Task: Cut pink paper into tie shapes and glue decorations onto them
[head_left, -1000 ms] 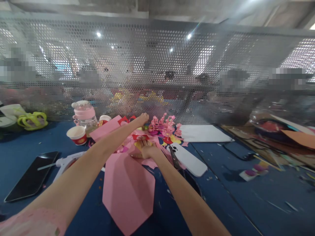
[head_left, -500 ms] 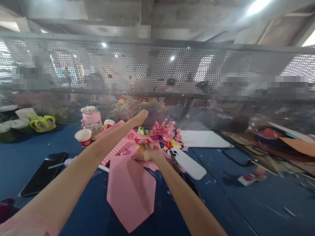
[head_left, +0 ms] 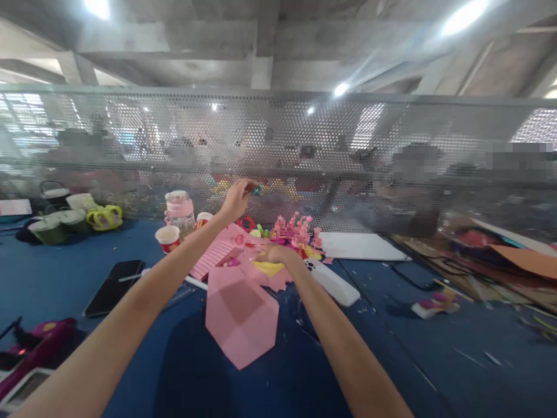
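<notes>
My left hand (head_left: 238,198) is raised above the back of the table, near the perforated screen. Its fingers are closed on a small teal piece (head_left: 256,190), too small to name. My right hand (head_left: 279,253) is low over a pile of pink paper pieces (head_left: 248,268), its fingers blurred and partly hidden. Just below it lies a yellow paper piece (head_left: 267,267). A large pink cut sheet with angled corners (head_left: 243,325) lies flat in front. Behind my right hand stands a cluster of pink paper flowers (head_left: 298,231).
Left are a paper cup (head_left: 167,238), a pink-lidded bottle (head_left: 180,210) and a black phone (head_left: 115,287). A white phone (head_left: 335,283) lies beside my right forearm, with a white board (head_left: 365,247) behind. The perforated metal screen (head_left: 348,197) closes off the back.
My left hand has risen and turned, and a teal piece now shows at its fingertips. My right hand has shifted slightly; a yellow paper piece shows more fully beneath it. The camera view has shifted.
</notes>
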Motion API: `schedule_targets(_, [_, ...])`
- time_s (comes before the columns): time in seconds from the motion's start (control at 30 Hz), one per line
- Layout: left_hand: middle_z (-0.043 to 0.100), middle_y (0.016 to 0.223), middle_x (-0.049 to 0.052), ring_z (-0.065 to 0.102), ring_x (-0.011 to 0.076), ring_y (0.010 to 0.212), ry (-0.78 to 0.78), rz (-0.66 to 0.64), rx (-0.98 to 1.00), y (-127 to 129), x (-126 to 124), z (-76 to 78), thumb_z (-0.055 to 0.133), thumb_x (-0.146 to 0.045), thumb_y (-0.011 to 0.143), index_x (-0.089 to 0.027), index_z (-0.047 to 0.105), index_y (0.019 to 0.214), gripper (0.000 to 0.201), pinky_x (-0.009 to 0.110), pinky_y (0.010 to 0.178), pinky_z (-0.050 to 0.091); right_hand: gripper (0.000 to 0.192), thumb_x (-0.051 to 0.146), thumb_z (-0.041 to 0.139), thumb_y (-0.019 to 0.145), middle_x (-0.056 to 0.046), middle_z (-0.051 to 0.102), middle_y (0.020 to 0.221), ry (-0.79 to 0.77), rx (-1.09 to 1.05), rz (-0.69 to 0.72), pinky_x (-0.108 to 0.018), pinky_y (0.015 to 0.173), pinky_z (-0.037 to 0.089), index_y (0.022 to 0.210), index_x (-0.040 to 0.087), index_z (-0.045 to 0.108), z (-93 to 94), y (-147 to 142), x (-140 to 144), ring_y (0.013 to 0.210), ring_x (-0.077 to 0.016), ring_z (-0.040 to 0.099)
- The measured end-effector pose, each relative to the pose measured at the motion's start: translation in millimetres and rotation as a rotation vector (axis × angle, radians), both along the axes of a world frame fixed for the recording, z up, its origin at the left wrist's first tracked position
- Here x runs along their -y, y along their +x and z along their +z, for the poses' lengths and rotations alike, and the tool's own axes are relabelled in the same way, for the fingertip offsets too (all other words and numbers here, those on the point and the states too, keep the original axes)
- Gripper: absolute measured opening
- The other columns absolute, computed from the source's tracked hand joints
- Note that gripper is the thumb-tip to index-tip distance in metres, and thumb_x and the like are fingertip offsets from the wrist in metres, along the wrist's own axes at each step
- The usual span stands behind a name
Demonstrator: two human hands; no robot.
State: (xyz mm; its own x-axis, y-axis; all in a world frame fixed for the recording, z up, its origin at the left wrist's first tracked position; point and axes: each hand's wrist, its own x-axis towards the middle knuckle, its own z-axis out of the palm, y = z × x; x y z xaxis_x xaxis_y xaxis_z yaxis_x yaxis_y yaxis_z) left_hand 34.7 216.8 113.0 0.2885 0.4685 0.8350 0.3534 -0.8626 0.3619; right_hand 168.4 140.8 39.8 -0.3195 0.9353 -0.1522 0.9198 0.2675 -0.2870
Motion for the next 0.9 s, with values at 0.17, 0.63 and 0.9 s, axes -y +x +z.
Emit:
schedule_targets(0.17, [0.062, 0.077, 0.000, 0.057, 0.0101, 0.073, -0.152, -0.052, 0.298, -25, 34, 0.4, 0.050, 0.005, 0.061, -0.015, 0.057, 0.080, 0.028, 0.024, 0.073, 0.045, 0.051, 0.056, 0.055, 0.070, -0.014, 0.064, 0.097, -0.031, 0.073, -0.052, -0.032, 0.072, 0.045, 0.095, 0.012, 0.062, 36.0, 14, 17, 0.090, -0.0273, 0.060])
schedule_targets(0.63, [0.062, 0.072, 0.001, 0.059, 0.0083, 0.069, -0.810, -0.410, 0.735, -59, 82, -3.4, 0.057, 0.002, 0.065, -0.013, 0.056, 0.073, 0.017, 0.025, 0.080, 0.044, 0.035, 0.043, 0.044, 0.082, -0.007, 0.067, 0.062, -0.230, -0.490, -0.002, -0.025, 0.060, 0.049, 0.062, 0.016, 0.054, 50.3, 21, 56, 0.058, -0.0136, 0.063])
schedule_targets(0.9, [0.051, 0.119, 0.013, 0.039, 0.0269, 0.117, -0.307, 0.059, 0.053, -68, 65, -17.4, 0.070, -0.018, 0.060, -0.016, 0.057, 0.100, 0.043, 0.043, 0.097, 0.028, 0.038, 0.048, 0.049, 0.078, -0.004, 0.063, 0.051, -0.467, -0.139, -0.165, -0.023, 0.051, 0.043, 0.064, 0.014, 0.062, 66.7, 47, 81, 0.051, -0.0134, 0.061])
